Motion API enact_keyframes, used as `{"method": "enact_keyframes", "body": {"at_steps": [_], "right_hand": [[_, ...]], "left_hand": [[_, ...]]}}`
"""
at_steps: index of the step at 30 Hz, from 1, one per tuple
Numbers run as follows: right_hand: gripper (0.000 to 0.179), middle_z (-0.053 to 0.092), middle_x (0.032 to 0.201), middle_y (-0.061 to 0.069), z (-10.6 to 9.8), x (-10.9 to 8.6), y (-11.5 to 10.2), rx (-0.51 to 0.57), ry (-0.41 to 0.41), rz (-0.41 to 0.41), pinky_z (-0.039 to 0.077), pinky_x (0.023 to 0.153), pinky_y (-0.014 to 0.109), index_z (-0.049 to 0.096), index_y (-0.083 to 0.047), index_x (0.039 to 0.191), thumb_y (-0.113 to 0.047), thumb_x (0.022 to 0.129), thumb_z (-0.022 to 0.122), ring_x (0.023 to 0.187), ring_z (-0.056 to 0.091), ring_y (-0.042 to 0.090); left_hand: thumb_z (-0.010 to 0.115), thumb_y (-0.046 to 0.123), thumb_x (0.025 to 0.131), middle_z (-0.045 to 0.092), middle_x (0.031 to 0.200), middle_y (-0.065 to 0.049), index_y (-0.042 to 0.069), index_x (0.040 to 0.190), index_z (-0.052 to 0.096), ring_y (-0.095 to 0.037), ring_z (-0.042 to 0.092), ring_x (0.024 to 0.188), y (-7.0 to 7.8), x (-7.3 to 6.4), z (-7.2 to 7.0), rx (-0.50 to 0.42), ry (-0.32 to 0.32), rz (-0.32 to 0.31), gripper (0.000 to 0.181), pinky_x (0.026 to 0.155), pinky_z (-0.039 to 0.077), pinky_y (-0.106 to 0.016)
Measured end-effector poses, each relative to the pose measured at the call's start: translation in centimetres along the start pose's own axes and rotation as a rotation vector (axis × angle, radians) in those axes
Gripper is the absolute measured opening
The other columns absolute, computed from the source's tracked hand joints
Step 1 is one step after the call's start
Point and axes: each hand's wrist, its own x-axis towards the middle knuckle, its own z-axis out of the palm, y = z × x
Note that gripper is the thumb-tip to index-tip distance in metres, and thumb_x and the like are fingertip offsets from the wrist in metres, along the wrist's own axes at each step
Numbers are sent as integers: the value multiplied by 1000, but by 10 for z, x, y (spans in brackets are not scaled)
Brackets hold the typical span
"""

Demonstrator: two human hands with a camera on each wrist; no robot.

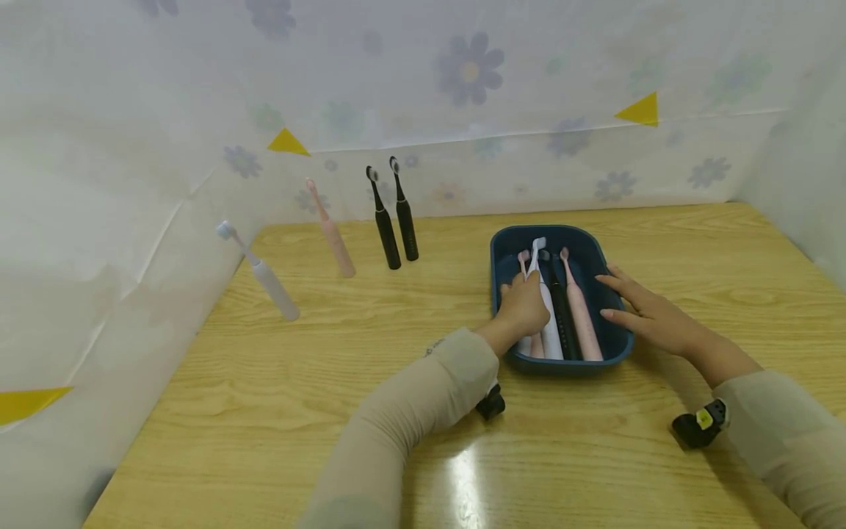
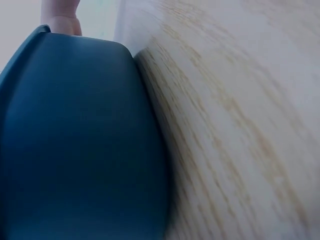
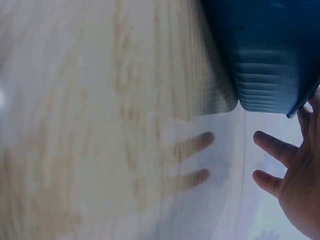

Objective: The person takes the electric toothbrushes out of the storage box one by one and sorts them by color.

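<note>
The blue bin [image 1: 570,369] is set on the right half of the counter [image 1: 344,411], nearer the far edge than the near one. Inside it, a white toothbrush [image 1: 538,245] lies among others, its head raised toward the bin's far wall. The left hand [image 1: 525,305] is lowered into the bin with its fingers curled, and the white toothbrush appears to be pinched in its grip; the exact contact is hidden by the back of the hand. By the right hand [image 1: 654,319], nothing is grasped: its fingers are spread, and the bin's right rim is touched by them.

A black toothbrush [image 1: 563,316] and a pink toothbrush [image 1: 581,316] lie close by in the bin, so little side clearance is offered. For a sound hold, the handle should be taken rather than the bristles, and any lift is best made straight up until the neighbours and the rim are cleared. The bin should be steadied lightly from the right, without being tipped.

On the counter, a standing white toothbrush [image 1: 271,283] is placed by the left edge, a standing pink toothbrush [image 1: 337,242] near the far left corner, and two standing black toothbrushes [image 1: 388,239] close together near the far edge. Since narrow bases are stood on, these could be toppled easily; a wide berth should be given by the sleeve.
</note>
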Motion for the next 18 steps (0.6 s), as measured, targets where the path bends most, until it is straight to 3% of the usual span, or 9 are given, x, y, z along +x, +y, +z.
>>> {"method": "enact_keyframes", "body": {"at_steps": [8,13,18], "right_hand": [[62,-3,143,14,-1,1,-1,-4,-22,-6,21,84,64,14,-9,139,-26,89,47,116,21,50],[62,-3,143,14,0,0,-1,7,-16,-11,21,84,63,14,-9,139,-25,89,48,118,20,48],[62,-2,143,14,0,-2,-3,7,-8,-6,21,84,63,15,-8,139,-26,89,48,119,19,47]], "left_hand": [[58,7,76,42,126,-1,14,132,35,-11,37,113,-1,-3,-4,-46,12,48,61,87,28,-26],[56,3,75,39,130,-2,17,133,35,-19,37,112,-2,-5,-9,-186,-2,20,63,90,30,-28],[57,0,73,42,128,-2,16,131,38,-18,41,109,-5,-5,-15,-285,47,32,63,88,33,-28]]}}
